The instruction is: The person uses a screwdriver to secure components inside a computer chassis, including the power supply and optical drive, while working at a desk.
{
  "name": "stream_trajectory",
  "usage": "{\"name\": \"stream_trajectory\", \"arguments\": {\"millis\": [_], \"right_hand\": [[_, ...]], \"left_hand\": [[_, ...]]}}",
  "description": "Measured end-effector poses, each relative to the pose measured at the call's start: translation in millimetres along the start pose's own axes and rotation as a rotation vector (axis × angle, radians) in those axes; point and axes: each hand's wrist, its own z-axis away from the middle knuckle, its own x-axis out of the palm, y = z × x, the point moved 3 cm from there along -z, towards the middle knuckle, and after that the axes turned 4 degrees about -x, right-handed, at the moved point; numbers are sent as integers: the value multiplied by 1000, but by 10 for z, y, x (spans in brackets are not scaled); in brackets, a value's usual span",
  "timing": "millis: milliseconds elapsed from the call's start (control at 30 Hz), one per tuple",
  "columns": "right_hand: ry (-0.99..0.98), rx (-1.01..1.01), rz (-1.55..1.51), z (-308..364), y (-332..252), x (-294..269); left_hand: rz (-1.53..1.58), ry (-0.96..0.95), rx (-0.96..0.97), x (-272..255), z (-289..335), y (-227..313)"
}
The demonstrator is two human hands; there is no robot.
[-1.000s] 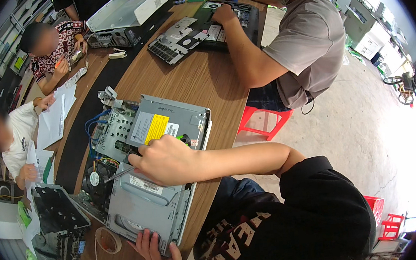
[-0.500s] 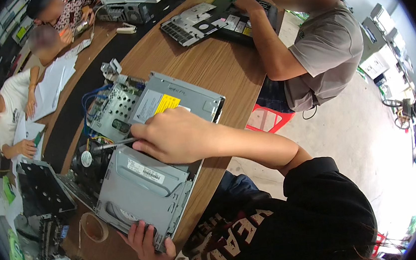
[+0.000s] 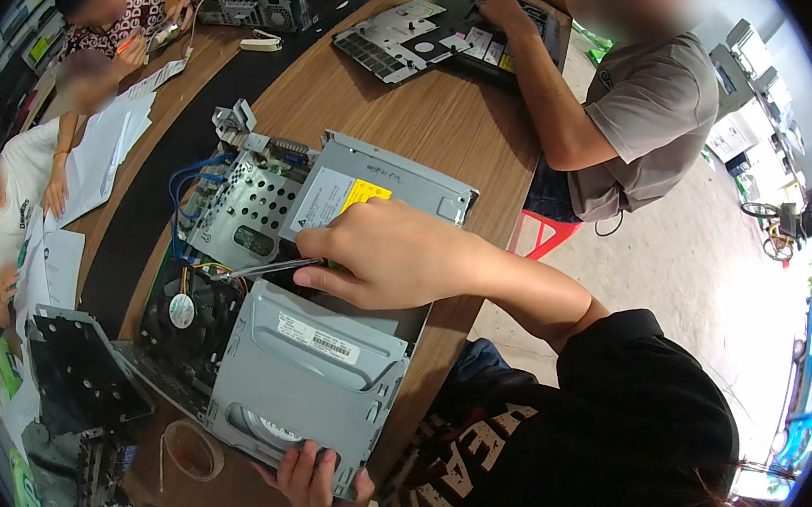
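A: In the head view, what does the right grip (image 3: 392, 255) have?
B: It's closed around a thin metal tool (image 3: 266, 268), its tip near the black fan (image 3: 199, 317).
A: And the left grip (image 3: 313, 485)?
B: Narrow, holding a near corner of the flat grey drive (image 3: 305, 371).
A: Where's that drive?
B: On the opened computer, on the wooden counter (image 3: 314, 106), near the silver box (image 3: 403, 175) with the yellow label. A round tan ring (image 3: 215, 458) lies to its left.
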Motion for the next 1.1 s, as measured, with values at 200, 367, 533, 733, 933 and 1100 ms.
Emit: {"name": "stream_trajectory", "arguments": {"millis": [200, 367, 533, 733, 933, 1100], "right_hand": [[-22, -1, -10, -8, 14, 0], [-4, -23, 47, -12, 8, 38], [11, 37, 82, -16, -15, 33], [-33, 39, 93, -44, -18, 36], [17, 11, 121, -20, 2, 52], [7, -1, 126, -36, -38, 64]], "left_hand": [[11, 2, -31, 7, 1, 32], [-23, -17, -23, 4, 28, 34], [-9, -14, -27, -23, 12, 54], [-19, -46, -6, -31, 33, 37], [24, -24, -43, -22, 9, 54], [21, -30, -46, -35, -3, 72]]}}
